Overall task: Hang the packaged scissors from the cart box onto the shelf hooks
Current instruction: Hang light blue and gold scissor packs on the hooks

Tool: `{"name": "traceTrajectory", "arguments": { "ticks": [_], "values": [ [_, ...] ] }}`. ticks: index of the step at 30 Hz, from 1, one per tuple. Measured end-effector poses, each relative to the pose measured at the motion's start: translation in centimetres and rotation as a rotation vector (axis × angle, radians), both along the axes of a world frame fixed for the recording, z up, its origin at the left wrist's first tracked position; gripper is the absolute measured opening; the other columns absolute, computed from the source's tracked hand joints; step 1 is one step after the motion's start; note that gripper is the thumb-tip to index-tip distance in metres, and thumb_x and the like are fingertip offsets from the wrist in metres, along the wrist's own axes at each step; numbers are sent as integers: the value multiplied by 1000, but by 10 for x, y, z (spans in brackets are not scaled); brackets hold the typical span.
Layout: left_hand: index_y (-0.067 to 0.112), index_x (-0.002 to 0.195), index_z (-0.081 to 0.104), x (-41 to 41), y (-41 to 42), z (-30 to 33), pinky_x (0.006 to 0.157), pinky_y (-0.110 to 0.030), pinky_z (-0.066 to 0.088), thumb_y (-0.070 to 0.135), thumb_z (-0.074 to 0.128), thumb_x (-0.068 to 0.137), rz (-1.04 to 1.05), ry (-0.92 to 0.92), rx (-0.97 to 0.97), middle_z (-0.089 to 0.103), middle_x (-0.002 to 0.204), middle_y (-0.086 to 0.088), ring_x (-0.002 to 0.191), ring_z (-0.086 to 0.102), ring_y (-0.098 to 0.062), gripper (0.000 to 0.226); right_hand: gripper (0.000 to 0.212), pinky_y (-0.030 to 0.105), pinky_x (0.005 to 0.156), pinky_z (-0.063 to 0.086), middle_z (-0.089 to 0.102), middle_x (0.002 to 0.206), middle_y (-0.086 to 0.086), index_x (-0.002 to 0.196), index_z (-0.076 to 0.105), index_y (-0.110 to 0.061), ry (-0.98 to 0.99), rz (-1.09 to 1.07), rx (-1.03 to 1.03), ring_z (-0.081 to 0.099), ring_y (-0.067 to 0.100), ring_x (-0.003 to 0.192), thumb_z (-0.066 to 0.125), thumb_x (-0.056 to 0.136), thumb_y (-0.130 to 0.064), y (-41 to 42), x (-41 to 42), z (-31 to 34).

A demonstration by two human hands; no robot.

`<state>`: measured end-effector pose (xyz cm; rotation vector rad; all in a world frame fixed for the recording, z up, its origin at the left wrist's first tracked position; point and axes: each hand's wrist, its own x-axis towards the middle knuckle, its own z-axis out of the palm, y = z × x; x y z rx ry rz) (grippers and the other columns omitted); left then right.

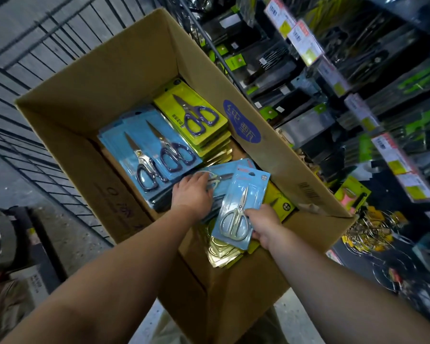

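Both-handed reach into cardboard box (124,78). Right hand (265,225) gripped a blue scissors pack (241,207) at its lower end, thumb on front, pack tilted above the stacks. Left hand (193,192) lay on another blue pack (219,176) inside the box, fingers curled at its edge; pinch unclear. Yellow packs (191,112) sat behind. Shelf hooks with goods (358,83) stood right.

Open top of cardboard box (104,78) gives free entry from above | tall walls close in all four sides | stacked scissor packs (157,155) fill the floor | both forearms cross the near rim | crowded shelf (358,95) stands just right.
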<state>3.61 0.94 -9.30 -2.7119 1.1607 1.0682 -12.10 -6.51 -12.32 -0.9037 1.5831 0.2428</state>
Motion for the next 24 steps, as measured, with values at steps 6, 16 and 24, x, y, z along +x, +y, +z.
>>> {"name": "traceTrajectory", "arguments": {
  "ticks": [6,16,24],
  "values": [
    [25,136,48,-10,8,4,104,-43,32,54,41,97,-39,-135,119,50,128,-10,121,42,-32,49,14,54,79,59,74,94,7,96,65,-15,-24,10,11,71,31,84,58,84,-15,-3,7,9],
    [23,139,38,-7,0,4,103,-47,40,43,73,79,121,9,187,46,130,-11,121,47,-34,73,11,52,83,58,72,101,7,98,64,-19,-28,40,3,70,31,89,58,89,-13,-6,10,12],
    [14,132,38,-16,12,20,90,-35,52,25,77,76,411,394,287,53,113,-5,108,57,-26,69,24,48,85,58,71,102,12,107,68,-9,-76,107,15,69,33,92,54,89,-2,-9,9,19]
  ]
}}
